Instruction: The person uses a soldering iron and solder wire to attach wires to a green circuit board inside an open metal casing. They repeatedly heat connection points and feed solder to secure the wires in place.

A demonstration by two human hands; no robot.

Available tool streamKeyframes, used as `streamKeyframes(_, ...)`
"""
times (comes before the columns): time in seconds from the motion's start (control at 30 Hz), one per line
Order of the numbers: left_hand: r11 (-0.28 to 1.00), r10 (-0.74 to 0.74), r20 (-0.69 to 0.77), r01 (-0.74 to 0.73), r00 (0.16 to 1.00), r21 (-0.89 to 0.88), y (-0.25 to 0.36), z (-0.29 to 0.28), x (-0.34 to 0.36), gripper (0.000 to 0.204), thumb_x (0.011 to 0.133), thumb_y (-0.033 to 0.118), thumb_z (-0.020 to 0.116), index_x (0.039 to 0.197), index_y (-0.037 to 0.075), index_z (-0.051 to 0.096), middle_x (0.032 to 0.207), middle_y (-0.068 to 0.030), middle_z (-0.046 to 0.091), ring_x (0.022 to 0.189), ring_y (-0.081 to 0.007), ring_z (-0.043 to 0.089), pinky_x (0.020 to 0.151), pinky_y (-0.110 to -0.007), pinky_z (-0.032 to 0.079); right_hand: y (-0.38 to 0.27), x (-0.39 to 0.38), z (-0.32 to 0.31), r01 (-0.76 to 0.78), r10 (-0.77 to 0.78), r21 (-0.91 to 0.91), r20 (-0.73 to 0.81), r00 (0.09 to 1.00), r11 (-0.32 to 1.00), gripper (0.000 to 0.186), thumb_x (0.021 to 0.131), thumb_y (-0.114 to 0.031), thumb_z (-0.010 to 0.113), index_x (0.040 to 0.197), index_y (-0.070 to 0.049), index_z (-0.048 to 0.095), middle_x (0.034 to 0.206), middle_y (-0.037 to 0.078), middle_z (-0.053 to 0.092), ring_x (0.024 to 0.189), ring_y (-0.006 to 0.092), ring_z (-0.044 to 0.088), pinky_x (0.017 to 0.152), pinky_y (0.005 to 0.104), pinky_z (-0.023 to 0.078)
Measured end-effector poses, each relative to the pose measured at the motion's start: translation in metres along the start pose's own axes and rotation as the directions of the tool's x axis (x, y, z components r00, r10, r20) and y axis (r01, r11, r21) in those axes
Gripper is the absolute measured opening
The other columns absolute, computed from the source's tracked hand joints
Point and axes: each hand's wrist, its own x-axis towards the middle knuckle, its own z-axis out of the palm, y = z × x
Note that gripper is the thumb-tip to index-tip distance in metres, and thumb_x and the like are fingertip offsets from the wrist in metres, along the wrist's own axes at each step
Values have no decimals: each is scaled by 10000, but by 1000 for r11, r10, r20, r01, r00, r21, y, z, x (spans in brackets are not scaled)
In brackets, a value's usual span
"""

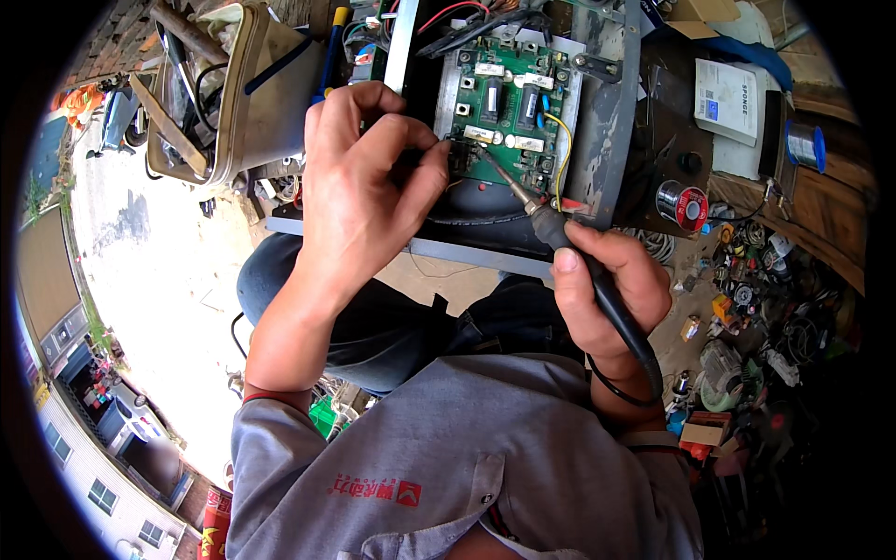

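A seated person in a grey shirt (420, 429) bends over a green circuit board (509, 119) set inside a metal frame (476, 257), just ahead of the knees. The right hand (616, 285) grasps a soldering iron (553, 219), its grip wrapped around the dark handle, thumb on top, as the metal tip slants up and left to the board's near edge; whether the tip touches is hard to tell at this scale. The left hand (359, 182) hovers at the board's near left corner, thumb and forefinger drawn together beside a dark component (459, 156); whether that grip pinches anything cannot be told. A yellow wire (567, 149) curves down the board's right side, near the iron. To the right stand a red-rimmed spool (682, 205) of wire and, farther off, a blue-rimmed spool (805, 147), with a white box (727, 101) between them and the frame. At left, a cream bucket (266, 103) holds tools and scraps; mixed parts (737, 303) litter the ground at right.
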Motion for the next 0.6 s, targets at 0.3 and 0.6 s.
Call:
streamKeyframes(0.3, 999, 29, -10, -28, 1000, 40, 1, 2, 1, 155, 734, 77, 808, 856, 75, 713, 1082, -115, 578, 993, -311, 546, 840, -397, 481, 0, 0, 1, 12, -11, 9, -5, 1000, 1000, 216, 775, -19, 800, 965, 31, 709, 663, 67, 635, 518, 107, 564, 484, 254, 429)
streamKeyframes(0.6, 1000, -2, -10, 2, 1000, 8, 1, 2, 0, 156, 738, 76, 809, 862, 74, 714, 1085, -115, 577, 988, -311, 547, 839, -396, 481, 0, 1, 0, 22, -22, 1, 6, 1000, 1000, 229, 770, -11, 803, 973, 32, 706, 661, 65, 631, 517, 106, 562, 481, 252, 424)
